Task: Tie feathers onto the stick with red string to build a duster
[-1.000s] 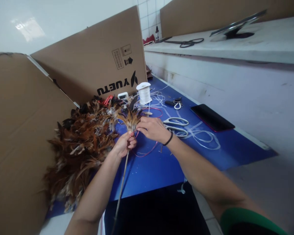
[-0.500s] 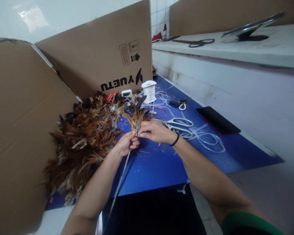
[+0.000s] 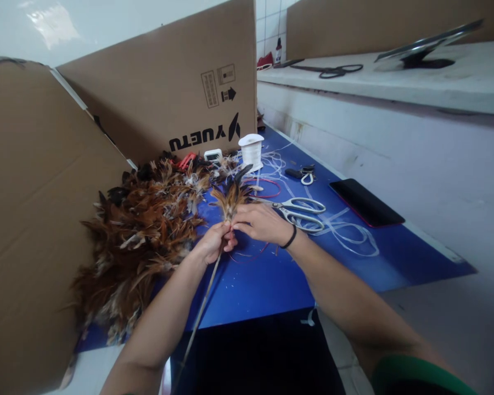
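A thin stick (image 3: 206, 296) slants up from my lap, with a tuft of brown and black feathers (image 3: 229, 198) at its top. My left hand (image 3: 217, 241) is closed round the stick just under the feathers. Against it, my right hand (image 3: 261, 224) pinches at the tuft's base, where a bit of red string (image 3: 251, 255) shows between the fingers and loops down over the table. Fingertips hide the exact binding point. Just beyond my right hand lie scissors (image 3: 300, 211) with pale handles.
A heap of brown feathers (image 3: 144, 230) fills the left of the blue table (image 3: 255, 296), beside cardboard boxes (image 3: 148, 99). A white spool (image 3: 251, 151), clear ribbon (image 3: 354, 241), keys (image 3: 307, 174) and a dark phone (image 3: 366, 202) lie behind and right. Black scissors (image 3: 340, 71) rest on the ledge.
Both hands stay together at the feather base, with small shifts of the fingers. The tuft has tilted slightly to the right, and the red loop below my hands has changed shape.
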Demonstrator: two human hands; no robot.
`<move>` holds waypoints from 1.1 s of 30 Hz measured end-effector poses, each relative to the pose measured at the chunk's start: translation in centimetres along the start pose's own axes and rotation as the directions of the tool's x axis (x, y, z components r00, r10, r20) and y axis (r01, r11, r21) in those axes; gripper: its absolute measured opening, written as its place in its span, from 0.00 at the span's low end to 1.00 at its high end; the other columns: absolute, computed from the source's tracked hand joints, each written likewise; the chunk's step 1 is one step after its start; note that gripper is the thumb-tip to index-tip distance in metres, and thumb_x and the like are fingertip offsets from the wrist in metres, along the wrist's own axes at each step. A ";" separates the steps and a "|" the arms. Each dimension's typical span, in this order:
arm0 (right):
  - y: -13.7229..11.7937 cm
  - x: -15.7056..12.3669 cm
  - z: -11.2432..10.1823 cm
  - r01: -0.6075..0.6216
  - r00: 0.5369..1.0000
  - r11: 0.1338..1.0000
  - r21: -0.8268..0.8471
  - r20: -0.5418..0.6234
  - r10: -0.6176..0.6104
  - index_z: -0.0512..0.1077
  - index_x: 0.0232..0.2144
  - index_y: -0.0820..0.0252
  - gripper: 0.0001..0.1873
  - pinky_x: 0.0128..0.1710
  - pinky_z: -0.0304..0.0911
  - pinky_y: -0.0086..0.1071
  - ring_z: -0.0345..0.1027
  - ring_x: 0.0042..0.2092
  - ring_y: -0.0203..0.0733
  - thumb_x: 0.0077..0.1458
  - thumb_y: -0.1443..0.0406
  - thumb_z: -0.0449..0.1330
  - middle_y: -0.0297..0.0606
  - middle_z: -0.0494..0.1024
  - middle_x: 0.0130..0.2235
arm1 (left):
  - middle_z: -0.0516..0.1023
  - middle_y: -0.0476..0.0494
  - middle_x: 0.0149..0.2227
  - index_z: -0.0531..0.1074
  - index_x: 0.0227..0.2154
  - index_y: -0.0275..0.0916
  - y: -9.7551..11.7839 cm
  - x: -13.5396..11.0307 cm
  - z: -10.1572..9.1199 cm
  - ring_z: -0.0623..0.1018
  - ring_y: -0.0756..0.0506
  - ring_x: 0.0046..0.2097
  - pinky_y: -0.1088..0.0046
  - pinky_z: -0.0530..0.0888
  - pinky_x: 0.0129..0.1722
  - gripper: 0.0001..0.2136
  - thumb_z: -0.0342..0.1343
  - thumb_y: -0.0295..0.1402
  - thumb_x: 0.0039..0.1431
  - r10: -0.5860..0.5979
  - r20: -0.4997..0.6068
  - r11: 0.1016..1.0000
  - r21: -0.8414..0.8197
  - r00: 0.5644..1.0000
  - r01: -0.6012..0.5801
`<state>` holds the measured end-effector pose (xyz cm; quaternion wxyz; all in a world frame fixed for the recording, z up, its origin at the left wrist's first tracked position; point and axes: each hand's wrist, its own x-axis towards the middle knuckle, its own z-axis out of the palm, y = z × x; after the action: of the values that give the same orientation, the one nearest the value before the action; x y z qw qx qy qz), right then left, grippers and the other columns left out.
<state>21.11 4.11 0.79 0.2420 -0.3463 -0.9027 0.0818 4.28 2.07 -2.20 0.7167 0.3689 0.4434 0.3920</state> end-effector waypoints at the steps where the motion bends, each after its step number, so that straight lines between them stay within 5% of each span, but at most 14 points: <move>1: -0.1 0.0 0.0 -0.004 1.000 1.000 -0.026 -0.007 0.004 0.76 0.35 0.56 0.11 0.32 0.50 0.29 0.64 0.34 0.36 0.57 0.64 0.54 0.36 0.74 0.33 | 0.59 0.54 0.18 0.61 0.26 0.36 -0.1 0.0 0.0 0.63 0.55 0.17 0.83 0.53 0.13 0.13 0.59 0.39 0.51 0.004 0.002 1.000 0.001 1.000 -0.004; 33: -0.6 0.2 1.3 -0.016 0.998 0.973 -0.232 -0.066 0.000 0.72 0.32 0.62 0.11 0.31 0.48 0.31 0.65 0.36 0.37 0.60 0.64 0.51 0.39 0.74 0.35 | 0.54 0.57 0.18 0.58 0.26 0.38 -0.5 -0.2 0.3 0.62 0.56 0.17 0.84 0.50 0.13 0.19 0.60 0.46 0.47 0.068 -0.060 0.994 0.091 0.996 -0.062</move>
<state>19.98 3.84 -0.10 0.2288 -0.3784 -0.8962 -0.0348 4.61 1.61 -2.46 0.6720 0.4021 0.4706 0.4065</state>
